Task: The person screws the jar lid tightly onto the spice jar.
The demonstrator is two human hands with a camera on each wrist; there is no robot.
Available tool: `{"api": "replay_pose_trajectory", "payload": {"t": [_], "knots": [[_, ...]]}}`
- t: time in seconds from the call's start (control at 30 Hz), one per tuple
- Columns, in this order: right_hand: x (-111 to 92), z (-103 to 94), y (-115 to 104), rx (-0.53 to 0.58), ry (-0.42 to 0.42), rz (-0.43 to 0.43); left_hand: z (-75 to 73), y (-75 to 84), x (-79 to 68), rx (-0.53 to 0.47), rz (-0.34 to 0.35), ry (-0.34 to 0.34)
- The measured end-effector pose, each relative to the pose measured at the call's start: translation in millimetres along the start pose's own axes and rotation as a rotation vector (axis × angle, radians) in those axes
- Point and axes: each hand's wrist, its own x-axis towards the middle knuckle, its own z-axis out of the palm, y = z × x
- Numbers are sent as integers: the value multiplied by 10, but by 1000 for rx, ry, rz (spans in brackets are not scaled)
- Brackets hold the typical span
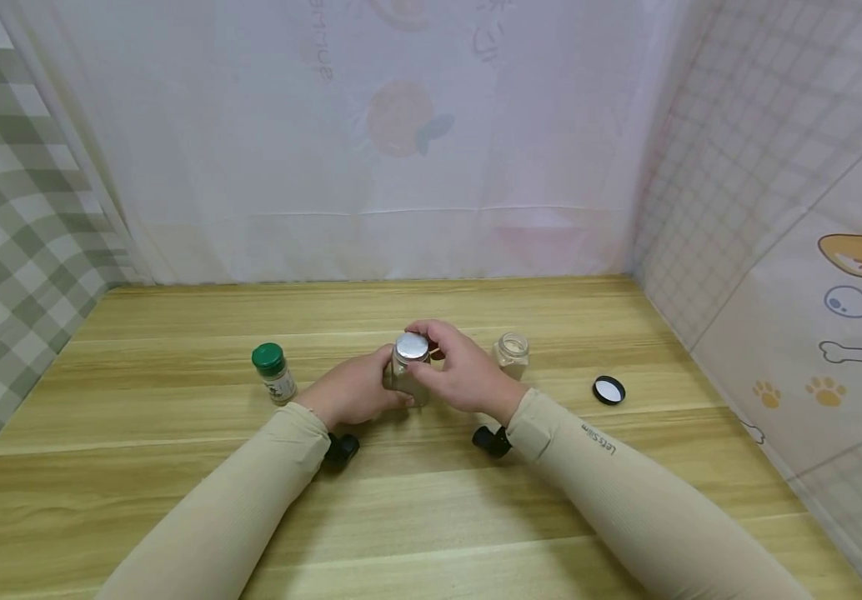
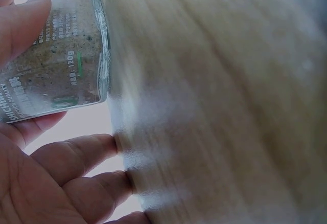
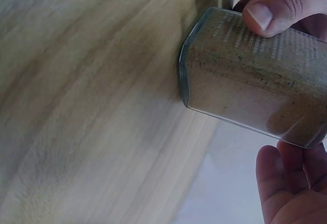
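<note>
The jar (image 3: 245, 81) is between your hands: left hand (image 1: 356, 386) gripping its side, right hand (image 1: 468, 372) curled about its rim. Apparent step: working at the silver seal (image 1: 412, 344); next likely needs a firm left hold. Open jar (image 1: 512, 357) crowds your right; bare table (image 1: 341, 312) lies ahead.

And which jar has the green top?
The leftmost jar in the head view, standing upright. Its cap is green, while the middle jar has a silvery top and the rightmost jar shows a glass rim.
</note>
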Motion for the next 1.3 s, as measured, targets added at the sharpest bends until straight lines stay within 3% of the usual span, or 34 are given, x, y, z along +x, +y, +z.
{"api": "replay_pose_trajectory", "payload": {"t": [0.6, 0.93, 1.3], "knots": [[5, 10, -19, -17, -9, 14, -3, 7, -9, -3, -18, -15], [-1, 30, -16, -12, 22, 63, 1, 2, -1, -6, 10, -7], [8, 20, -12, -43, 15, 28, -9, 8, -12, 0, 5, -8]]}}
